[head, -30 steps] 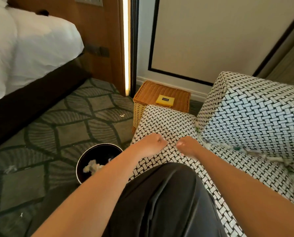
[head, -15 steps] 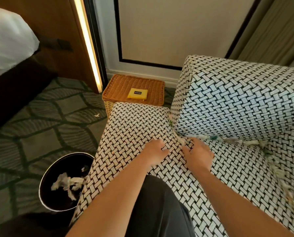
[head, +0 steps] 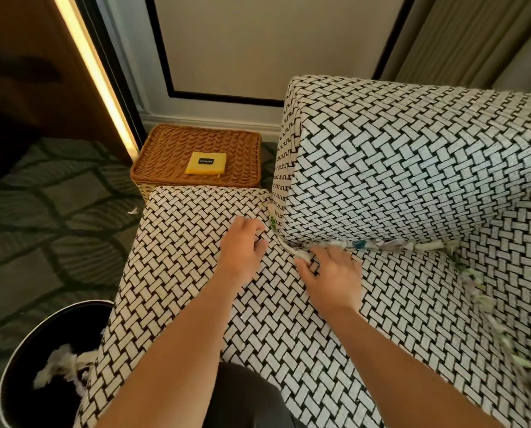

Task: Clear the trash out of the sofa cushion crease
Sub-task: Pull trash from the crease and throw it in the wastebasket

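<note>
Head view: the right hand (head: pixel 332 274) has spread fingers touching the crease trash (head: pixel 394 244) and may push it deeper; the left hand (head: pixel 242 251) curls, perhaps pinching something.

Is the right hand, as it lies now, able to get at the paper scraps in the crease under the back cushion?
Probably yes. The right hand lies on the seat with its fingertips at the crease, and the paper scraps stick out uncovered just beside them; nothing stands between.
</note>
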`<state>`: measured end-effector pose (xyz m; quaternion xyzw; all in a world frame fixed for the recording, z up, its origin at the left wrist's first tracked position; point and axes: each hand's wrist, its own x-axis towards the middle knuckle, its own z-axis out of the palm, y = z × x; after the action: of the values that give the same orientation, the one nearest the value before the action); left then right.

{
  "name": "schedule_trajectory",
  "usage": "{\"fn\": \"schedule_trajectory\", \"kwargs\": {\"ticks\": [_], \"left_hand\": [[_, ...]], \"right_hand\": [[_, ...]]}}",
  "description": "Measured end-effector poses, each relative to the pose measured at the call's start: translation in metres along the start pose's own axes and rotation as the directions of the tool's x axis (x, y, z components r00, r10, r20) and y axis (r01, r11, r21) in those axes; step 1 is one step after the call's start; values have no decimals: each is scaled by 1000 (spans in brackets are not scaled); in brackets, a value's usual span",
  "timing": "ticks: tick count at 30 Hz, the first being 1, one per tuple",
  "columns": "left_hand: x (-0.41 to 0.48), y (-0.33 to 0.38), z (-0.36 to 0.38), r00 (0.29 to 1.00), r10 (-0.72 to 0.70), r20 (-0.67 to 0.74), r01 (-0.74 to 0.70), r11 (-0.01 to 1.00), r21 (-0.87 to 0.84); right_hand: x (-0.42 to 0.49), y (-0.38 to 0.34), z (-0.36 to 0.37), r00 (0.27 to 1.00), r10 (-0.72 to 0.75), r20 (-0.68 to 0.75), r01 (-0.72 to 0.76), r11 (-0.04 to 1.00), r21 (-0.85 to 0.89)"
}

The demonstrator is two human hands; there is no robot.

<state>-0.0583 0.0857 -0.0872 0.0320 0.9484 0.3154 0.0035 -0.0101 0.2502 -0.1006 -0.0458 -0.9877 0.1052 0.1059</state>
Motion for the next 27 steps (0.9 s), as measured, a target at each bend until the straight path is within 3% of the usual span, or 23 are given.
{"fn": "schedule_trajectory", "kwargs": {"ticks": [8, 12, 27], "left_hand": [[34, -7, 10, 997, 54, -54, -36, 953, 299], [50, -4, 11, 999, 44, -8, -38, 927, 373], [60, 2, 10, 998, 56, -28, -45, 958, 283]], "right_hand": [[20, -17, 16, 998, -6, -60, 9, 998, 55], [23, -20, 19, 994, 43, -105, -31, 993, 114], [22, -25, 15, 990, 48, -132, -27, 986, 162]]}}
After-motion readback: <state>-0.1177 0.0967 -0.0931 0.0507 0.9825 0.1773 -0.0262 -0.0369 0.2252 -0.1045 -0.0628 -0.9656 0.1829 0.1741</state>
